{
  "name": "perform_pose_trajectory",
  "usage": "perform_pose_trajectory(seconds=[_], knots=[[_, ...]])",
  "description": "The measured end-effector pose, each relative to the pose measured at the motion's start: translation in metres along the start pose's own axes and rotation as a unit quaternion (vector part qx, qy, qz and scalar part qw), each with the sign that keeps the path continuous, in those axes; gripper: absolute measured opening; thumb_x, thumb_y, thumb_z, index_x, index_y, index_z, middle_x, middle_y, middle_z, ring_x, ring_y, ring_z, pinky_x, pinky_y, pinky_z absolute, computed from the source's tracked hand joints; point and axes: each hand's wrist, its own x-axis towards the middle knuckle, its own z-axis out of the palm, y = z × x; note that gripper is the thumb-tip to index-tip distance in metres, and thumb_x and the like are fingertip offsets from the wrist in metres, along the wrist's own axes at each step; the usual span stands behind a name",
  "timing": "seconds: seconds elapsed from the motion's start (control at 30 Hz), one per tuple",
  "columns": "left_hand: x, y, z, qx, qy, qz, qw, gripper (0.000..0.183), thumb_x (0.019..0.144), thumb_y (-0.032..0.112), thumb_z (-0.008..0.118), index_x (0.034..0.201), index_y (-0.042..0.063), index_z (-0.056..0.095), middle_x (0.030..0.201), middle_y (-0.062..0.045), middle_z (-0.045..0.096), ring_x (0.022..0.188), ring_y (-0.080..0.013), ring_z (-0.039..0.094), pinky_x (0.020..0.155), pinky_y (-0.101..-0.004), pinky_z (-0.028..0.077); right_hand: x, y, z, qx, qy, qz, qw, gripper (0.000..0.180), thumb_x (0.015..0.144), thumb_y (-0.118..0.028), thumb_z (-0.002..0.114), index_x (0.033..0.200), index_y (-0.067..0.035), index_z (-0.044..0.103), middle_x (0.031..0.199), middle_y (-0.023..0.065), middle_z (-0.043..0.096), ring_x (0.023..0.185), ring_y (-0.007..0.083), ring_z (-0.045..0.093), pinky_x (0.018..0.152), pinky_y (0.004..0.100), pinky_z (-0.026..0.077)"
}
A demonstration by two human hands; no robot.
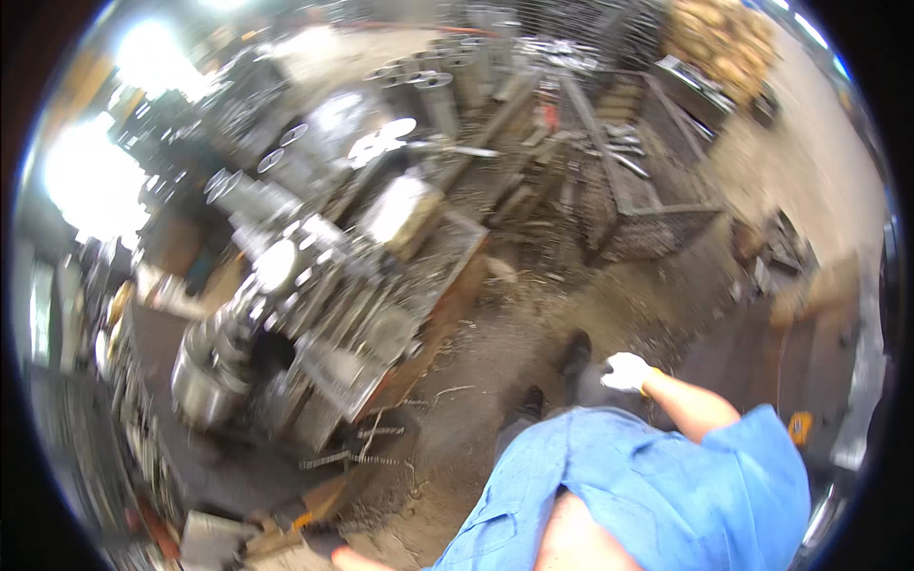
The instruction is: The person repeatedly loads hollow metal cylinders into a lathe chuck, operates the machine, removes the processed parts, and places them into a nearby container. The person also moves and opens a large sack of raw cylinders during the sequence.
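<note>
My right hand (627, 372), in a white work glove with a yellow cuff, hangs in front of my blue shirt, above my dark shoes. Its fingers look curled, and blur hides whether anything is in them. My left hand (323, 540) is low at the bottom edge, dark-gloved and blurred, near a grey block (214, 539) and brown boards; its grip is unclear. Ahead to the left stands a metalworking machine, apparently a lathe, with a shiny metal cylinder (207, 385) and a flat metal tray (350, 375) at its near corner.
Upright metal tubes (439, 100) stand beyond the machine. A mesh-sided metal crate (660, 232) holds metal pieces. To the right are a dark surface (742, 364) bearing a small yellow object (800, 427) and scrap pieces (782, 250). Metal shavings litter the floor (457, 421).
</note>
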Motion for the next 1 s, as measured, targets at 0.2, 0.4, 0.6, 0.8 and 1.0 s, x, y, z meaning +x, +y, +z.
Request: perform_pose_trajectory(seconds=[0.2, 0.4, 0.6, 0.8, 1.0], knots=[[-0.074, -0.116, 0.109, 0.204, -0.062, -0.008, 0.977, 0.039, 0.104, 0.039, 0.06, 0.128, 0.011, 0.07, 0.116, -0.005, 0.075, 0.11, -0.0244, 0.07, 0.093, -0.0471, 0.054, 0.039, 0.041, -0.042, 0.014, -0.012, -0.034, 0.999, 0.059, 0.089, -0.054, 0.067, 0.121, -0.005, 0.077, 0.127, 0.0236, 0.074, 0.119, 0.0433, 0.069, 0.101, 0.0509, 0.055], [-0.339, -0.237, 0.369, 0.262, -0.449, -0.24, 0.82, 0.04, 0.101, 0.038, 0.065, 0.127, 0.008, 0.07, 0.112, -0.008, 0.075, 0.11, -0.0245, 0.07, 0.084, -0.0485, 0.057, 0.074, 0.104, -0.126, 0.16, 0.06, -0.093, 0.981, 0.045, 0.098, -0.044, 0.064, 0.123, -0.009, 0.078, 0.121, 0.0178, 0.078, 0.114, 0.0372, 0.073, 0.1, 0.0457, 0.056], [-0.647, -0.289, 0.699, 0.398, -0.685, 0.28, 0.542, 0.056, 0.098, 0.044, 0.068, 0.137, 0.002, 0.064, 0.131, -0.021, 0.072, 0.121, -0.0377, 0.068, 0.104, -0.0467, 0.052, 0.162, 0.26, -0.291, 0.45, 0.2, -0.116, 0.863, 0.034, 0.099, -0.01, 0.065, 0.131, 0.001, 0.072, 0.117, 0.0129, 0.078, 0.1, 0.0212, 0.074, 0.095, 0.0363, 0.06], [-0.853, -0.366, 0.996, 0.509, -0.617, 0.329, 0.501, 0.079, 0.094, 0.054, 0.071, 0.147, -0.003, 0.055, 0.143, -0.03, 0.062, 0.136, -0.0448, 0.058, 0.115, -0.0474, 0.044, 0.362, 0.467, -0.377, 0.76, 0.156, 0.045, 0.629, 0.06, 0.099, -0.015, 0.074, 0.154, -0.001, 0.052, 0.129, 0.0147, 0.072, 0.104, 0.0233, 0.074, 0.087, 0.0396, 0.065], [-0.942, -0.433, 1.118, 0.56, -0.503, 0.354, 0.555, 0.07, 0.093, 0.052, 0.073, 0.138, 0.003, 0.054, 0.127, -0.024, 0.07, 0.111, -0.04, 0.068, 0.101, -0.0502, 0.05, 0.569, 0.629, -0.354, 0.882, 0.209, 0.121, 0.404, 0.059, 0.1, -0.018, 0.076, 0.151, -0.005, 0.049, 0.118, 0.0147, 0.072, 0.097, 0.0328, 0.076, 0.082, 0.0512, 0.066]])
